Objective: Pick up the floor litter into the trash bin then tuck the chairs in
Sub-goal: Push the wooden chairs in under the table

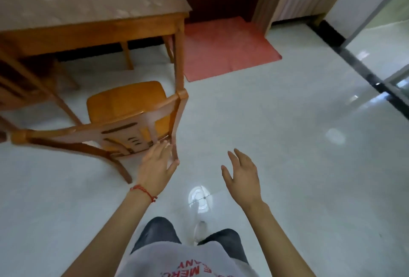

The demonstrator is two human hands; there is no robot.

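A wooden chair (124, 104) stands pulled out from the wooden table (93, 31), its back towards me and its seat facing the table. My left hand (157, 166), with a red string at the wrist, reaches with spread fingers to the lower right of the chair's backrest, touching or almost touching a slat. My right hand (241, 172) hovers open over the pale tiled floor to the right of the chair, holding nothing. I see no litter and no trash bin.
A second chair (20, 82) sits under the table at the left edge. A pink mat (225, 48) lies before a dark door at the back. A glass partition with a dark floor strip (363, 71) runs along the right. The tiled floor is shiny.
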